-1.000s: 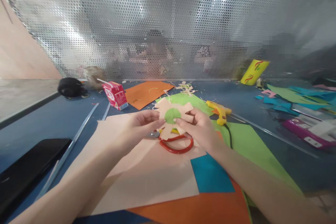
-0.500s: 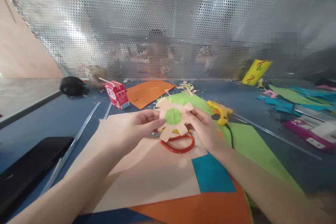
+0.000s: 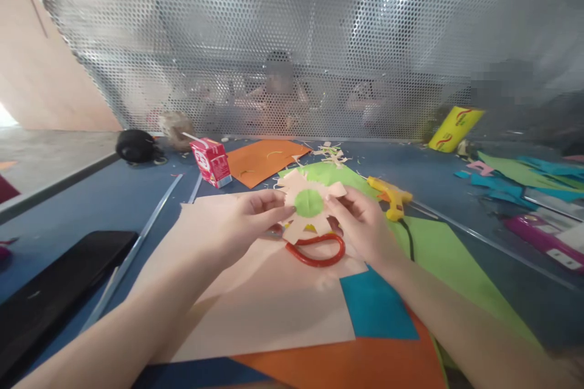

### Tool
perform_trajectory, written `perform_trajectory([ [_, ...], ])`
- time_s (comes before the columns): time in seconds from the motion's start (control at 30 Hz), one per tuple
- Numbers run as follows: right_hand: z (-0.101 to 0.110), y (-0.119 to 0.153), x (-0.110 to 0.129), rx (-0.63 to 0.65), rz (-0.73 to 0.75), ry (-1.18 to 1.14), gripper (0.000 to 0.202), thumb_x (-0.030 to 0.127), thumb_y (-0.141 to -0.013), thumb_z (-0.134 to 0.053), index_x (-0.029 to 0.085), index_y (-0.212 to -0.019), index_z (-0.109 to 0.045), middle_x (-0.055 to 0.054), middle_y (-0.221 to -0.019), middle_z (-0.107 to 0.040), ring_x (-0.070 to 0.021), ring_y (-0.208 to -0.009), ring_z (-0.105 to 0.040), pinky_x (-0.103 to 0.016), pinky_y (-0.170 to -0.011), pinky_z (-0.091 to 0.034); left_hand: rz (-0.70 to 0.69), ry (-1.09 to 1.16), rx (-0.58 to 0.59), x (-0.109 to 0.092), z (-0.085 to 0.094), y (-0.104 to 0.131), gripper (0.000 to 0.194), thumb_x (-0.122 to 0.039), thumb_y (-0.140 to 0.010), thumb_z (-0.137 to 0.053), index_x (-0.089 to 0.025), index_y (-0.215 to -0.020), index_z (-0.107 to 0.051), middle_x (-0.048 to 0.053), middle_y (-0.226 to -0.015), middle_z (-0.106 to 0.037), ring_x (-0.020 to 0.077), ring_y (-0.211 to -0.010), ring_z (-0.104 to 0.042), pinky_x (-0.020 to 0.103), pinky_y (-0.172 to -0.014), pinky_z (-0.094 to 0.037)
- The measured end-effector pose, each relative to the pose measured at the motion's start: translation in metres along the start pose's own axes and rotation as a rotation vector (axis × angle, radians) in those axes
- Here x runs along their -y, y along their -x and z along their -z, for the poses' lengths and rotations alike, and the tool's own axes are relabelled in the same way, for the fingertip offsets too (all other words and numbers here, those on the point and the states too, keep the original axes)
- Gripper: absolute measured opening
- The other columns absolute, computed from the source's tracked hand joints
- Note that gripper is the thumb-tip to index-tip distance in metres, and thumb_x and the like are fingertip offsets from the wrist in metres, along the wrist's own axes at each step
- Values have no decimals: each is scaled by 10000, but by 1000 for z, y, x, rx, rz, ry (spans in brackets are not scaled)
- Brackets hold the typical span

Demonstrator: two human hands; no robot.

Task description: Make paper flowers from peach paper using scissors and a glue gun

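Note:
A cut-out paper flower [image 3: 298, 227] in pale peach, with a round green centre [image 3: 309, 202], is held up between both hands. My left hand [image 3: 246, 219] pinches its left edge between thumb and fingers. On the opposite side my right hand [image 3: 365, 225] grips the right petals the same way. Just under the flower lie scissors with a red handle [image 3: 319, 260]; their blades are hidden. They rest on a large peach sheet [image 3: 255, 310].
A yellow glue gun [image 3: 393, 196] with a black cord lies right of my hands. A red drink carton [image 3: 210, 161] stands to the left, a black phone [image 3: 59, 279] nearer me. Blue paper [image 3: 378, 304], orange paper [image 3: 337, 364] and green sheets surround the work. Perforated metal [image 3: 292, 24] rises behind.
The whole view has shifted slightly, so everything sits a little further right. Both hands still hold the flower; my right fingers have bent more around its right petals.

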State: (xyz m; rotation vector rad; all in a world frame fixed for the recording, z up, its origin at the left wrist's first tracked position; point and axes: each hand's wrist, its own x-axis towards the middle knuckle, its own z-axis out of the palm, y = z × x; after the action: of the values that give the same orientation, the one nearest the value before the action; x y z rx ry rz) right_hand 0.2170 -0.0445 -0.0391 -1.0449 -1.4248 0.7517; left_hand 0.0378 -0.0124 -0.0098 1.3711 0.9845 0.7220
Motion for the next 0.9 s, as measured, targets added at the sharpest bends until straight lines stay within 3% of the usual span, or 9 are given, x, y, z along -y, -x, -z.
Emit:
perform_trajectory([
  [0.17, 0, 1, -1, -19, 33, 99, 184, 308, -849, -492, 204, -697, -493, 57, -564, -407, -86, -491, -418, -209, -455, -355, -9, 31, 11, 2, 1, -1, 237, -317, -716, -623, -174, -900, -583, -27, -724, -552, 52, -573, -481, 178, -575, -437],
  [0.33, 0, 4, -2, -24, 55, 126, 145, 315, -839, -500, 200, -753, -525, 30, -609, -488, -113, -553, -488, -223, -508, -414, -6, 36, -31, 0, -1, 2, 492, -290, -690, -647, -215, -1128, -438, -30, -729, -548, 95, -622, -523, 232, -596, -453],
  [0.47, 0, 4, -3, -35, 56, 133, 141, 323, -842, -494, 205, -769, -518, 42, -580, -457, -103, -496, -446, -221, -466, -391, -43, 22, -26, -4, -3, 6, 459, -270, -699, -643, -206, -1089, -412, -38, -704, -527, 96, -630, -516, 222, -576, -447],
  [0.6, -2, 4, 2, -36, 85, 185, 170, 292, -852, -482, 206, -706, -496, 50, -547, -433, -91, -453, -407, -216, -429, -344, -90, 85, 71, -5, -3, 8, 429, -235, -714, -629, -212, -1082, -409, -36, -716, -514, 104, -652, -529, 213, -566, -434],
  [0.7, 0, 4, 3, -34, 130, 139, 149, 276, -851, -492, 210, -718, -509, 50, -559, -459, -89, -437, -424, -216, -417, -354, -170, 141, 160, -2, 2, 8, 441, -279, -729, -617, -241, -1126, -430, -27, -738, -527, 112, -659, -533, 224, -577, -432],
  [0.8, 5, 5, 2, -10, 191, 84, 89, 239, -842, -523, 223, -761, -556, 55, -587, -513, -81, -405, -475, -215, -402, -381, -293, 114, 178, 1, 6, 9, 444, -316, -766, -578, -252, -1178, -426, 3, -803, -576, 127, -694, -553, 247, -619, -441],
  [0.9, 14, 5, 6, -1, 414, 174, 103, 160, -824, -546, 242, -835, -608, 20, -730, -626, -127, -567, -610, -265, -548, -488, -442, 23, 116, -2, 8, 14, 392, -365, -834, -466, -210, -1190, -411, 51, -884, -623, 180, -844, -581, 310, -763, -442],
])
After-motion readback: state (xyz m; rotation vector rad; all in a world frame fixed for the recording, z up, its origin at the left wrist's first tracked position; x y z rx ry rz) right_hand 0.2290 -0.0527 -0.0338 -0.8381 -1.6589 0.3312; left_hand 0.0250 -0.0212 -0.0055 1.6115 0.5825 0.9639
